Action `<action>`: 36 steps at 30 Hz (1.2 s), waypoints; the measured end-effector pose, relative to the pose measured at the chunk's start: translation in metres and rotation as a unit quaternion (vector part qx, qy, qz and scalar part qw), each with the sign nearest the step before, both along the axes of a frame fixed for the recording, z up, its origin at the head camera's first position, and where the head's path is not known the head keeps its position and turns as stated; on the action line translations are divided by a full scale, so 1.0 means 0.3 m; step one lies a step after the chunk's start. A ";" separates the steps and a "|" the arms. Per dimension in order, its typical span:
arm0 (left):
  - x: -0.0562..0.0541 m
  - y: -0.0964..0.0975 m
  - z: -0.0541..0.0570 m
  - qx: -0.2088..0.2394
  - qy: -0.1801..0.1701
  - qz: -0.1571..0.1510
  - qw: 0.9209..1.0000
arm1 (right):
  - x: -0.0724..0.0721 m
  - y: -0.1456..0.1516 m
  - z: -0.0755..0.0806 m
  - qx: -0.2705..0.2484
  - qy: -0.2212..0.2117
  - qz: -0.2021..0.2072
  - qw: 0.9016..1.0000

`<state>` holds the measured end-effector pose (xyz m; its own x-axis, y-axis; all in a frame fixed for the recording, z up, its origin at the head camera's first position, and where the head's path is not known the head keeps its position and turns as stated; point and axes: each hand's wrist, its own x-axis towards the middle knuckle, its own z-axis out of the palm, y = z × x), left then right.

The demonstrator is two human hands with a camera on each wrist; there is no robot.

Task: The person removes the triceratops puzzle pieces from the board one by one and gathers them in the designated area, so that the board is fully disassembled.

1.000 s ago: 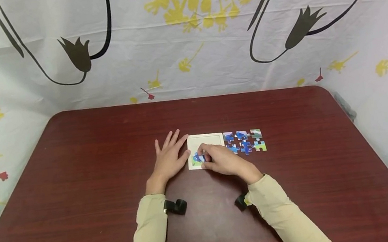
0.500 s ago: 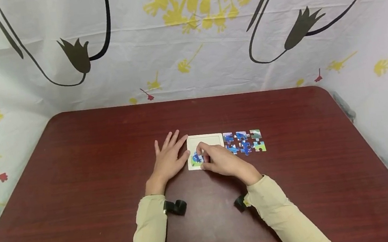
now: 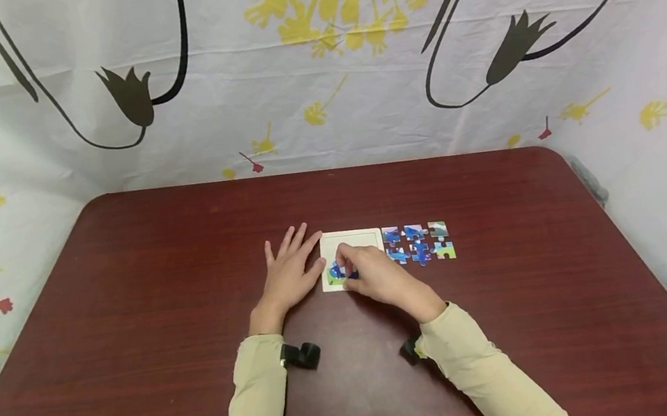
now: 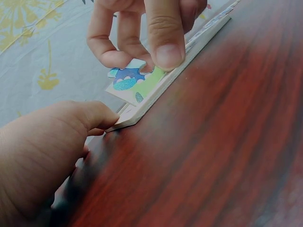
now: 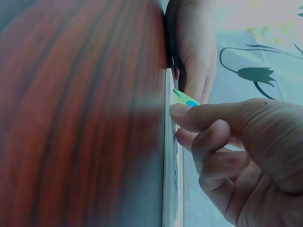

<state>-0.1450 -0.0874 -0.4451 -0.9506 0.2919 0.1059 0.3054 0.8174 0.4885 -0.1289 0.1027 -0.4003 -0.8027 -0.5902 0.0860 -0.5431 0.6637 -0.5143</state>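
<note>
A shallow white puzzle tray (image 3: 358,239) lies on the table in the head view. My left hand (image 3: 283,281) rests to its left with fingers spread, the thumb touching the tray's left edge. Over the tray's lower left corner, my right hand (image 3: 380,275) pinches a blue and green puzzle piece (image 4: 137,86) between thumb and fingers. In the left wrist view that piece sits tilted, one corner raised above the tray rim. The right thumb and fingers cover part of it. The right wrist view shows only its green and blue corner (image 5: 184,98) past the thumb.
Several loose jigsaw pieces (image 3: 420,253) lie in two rows just right of the tray. The dark red table (image 3: 161,294) reaches back to a white cloth (image 3: 322,125) printed with flowers. Each wrist carries a black camera (image 3: 307,355).
My right hand's fingers have shifted slightly at the tray's lower left corner, and the piece shows at a somewhat different angle. The left hand stays in place.
</note>
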 end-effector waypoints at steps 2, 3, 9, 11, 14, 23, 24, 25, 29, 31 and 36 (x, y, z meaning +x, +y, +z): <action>-0.002 0.002 0.000 0.000 0.000 -0.001 1.000 | 0.003 -0.001 0.003 0.003 0.004 0.000 1.000; -0.002 0.003 0.001 -0.001 0.000 -0.001 1.000 | 0.004 0.000 0.005 0.005 0.008 0.000 1.000; -0.007 0.013 0.007 -0.001 0.000 -0.005 1.000 | 0.005 0.007 0.013 0.010 0.032 0.004 0.999; -0.009 0.017 0.010 -0.002 -0.002 -0.006 1.000 | 0.005 0.008 0.016 0.009 0.043 0.011 0.999; -0.010 0.020 0.013 -0.001 -0.001 -0.007 1.000 | 0.006 0.009 0.023 0.006 0.055 0.021 0.998; -0.004 0.021 0.011 0.000 -0.006 -0.006 1.000 | 0.008 0.030 0.044 -0.010 0.028 0.019 0.999; -0.002 0.020 0.010 -0.001 -0.007 -0.004 1.000 | 0.007 0.036 0.052 -0.013 0.025 0.018 0.999; 0.000 0.019 0.009 -0.001 -0.008 -0.003 1.000 | 0.005 0.044 0.060 -0.018 0.024 0.018 0.999; 0.005 0.017 0.006 -0.001 -0.012 0.003 1.000 | 0.000 0.096 0.106 -0.046 0.025 -0.001 0.999; 0.007 0.015 0.004 0.002 -0.012 0.005 1.000 | 0.000 0.132 0.125 -0.055 0.028 -0.015 0.998; 0.009 0.010 0.001 0.005 -0.007 0.009 1.000 | 0.009 0.230 0.149 -0.047 0.029 -0.045 0.997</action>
